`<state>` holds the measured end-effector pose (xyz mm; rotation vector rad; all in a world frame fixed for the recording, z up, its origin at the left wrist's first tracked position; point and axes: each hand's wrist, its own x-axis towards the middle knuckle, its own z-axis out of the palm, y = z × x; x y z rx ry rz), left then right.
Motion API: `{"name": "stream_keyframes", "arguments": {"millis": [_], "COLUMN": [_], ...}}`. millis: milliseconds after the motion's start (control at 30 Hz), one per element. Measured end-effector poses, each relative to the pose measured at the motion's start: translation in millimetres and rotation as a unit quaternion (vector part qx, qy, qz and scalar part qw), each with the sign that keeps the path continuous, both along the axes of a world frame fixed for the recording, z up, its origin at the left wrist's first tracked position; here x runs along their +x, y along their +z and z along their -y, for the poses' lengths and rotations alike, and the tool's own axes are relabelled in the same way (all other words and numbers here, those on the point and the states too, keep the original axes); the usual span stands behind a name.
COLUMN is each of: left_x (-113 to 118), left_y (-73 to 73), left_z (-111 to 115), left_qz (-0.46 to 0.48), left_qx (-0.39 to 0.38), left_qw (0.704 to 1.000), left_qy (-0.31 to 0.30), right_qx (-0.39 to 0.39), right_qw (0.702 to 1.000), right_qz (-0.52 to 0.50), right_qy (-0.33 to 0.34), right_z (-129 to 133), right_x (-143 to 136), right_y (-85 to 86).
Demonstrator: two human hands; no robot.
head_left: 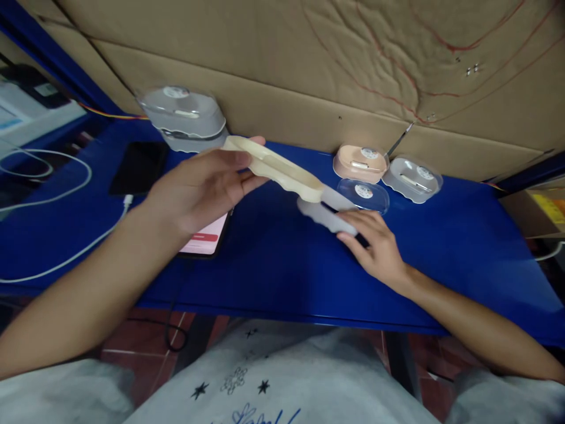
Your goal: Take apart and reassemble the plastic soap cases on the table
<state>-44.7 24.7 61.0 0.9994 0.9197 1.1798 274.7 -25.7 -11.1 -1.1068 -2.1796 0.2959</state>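
My left hand (216,182) pinches the left end of a cream, wavy-edged tray (282,171), held tilted above the blue table. My right hand (375,244) grips a pale grey wavy-edged piece (326,215) just below and right of the tray. The grey piece is blurred, and its left part lies under the tray's right end. Beyond my right hand, a clear lid (364,195) with a round sticker rests on the table. Behind that lid is a peach container (359,164) with a clear cover, and a grey covered container (414,178) stands to its right.
Stacked grey containers (185,118) stand at the back left. A dark phone (139,168) lies beside them, with a white cable (88,253) nearby. A lit phone (205,238) is under my left wrist. Cardboard (273,70) lines the back; a cardboard box (534,209) is at right.
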Motion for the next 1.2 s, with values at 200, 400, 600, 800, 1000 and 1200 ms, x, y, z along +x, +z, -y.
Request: {"name": "stream_keyframes", "arguments": {"millis": [200,400,600,800,1000,1200], "left_x": [18,22,30,42,39,37], "left_y": [-10.0,0.2,-22.0,-42.1,-48.7,-51.7], "left_z": [23,29,31,41,32,32], "left_qz": [-0.047,0.078,-0.069,-0.073,-0.078,-0.101], "left_qx": [-0.042,0.004,-0.093,-0.027,0.015,0.030], "left_qw": [0.993,0.996,0.985,0.981,0.988,0.984], "left_qy": [-0.104,0.032,-0.128,-0.179,-0.133,-0.145], "right_qx": [-0.072,-0.096,-0.022,-0.027,0.005,0.009], "right_qw": [0.960,0.932,0.958,0.990,0.993,0.988], "right_qz": [-0.219,-0.300,-0.255,-0.107,-0.072,-0.009], "right_qy": [-0.156,-0.177,-0.129,0.090,0.097,0.153], "right_z": [4,-20,-5,21,10,6], "right_x": [3,14,7,-4,1,-1], "right_y": [6.1,-10.7,-6.4,5.5,2.4,-3.0]}}
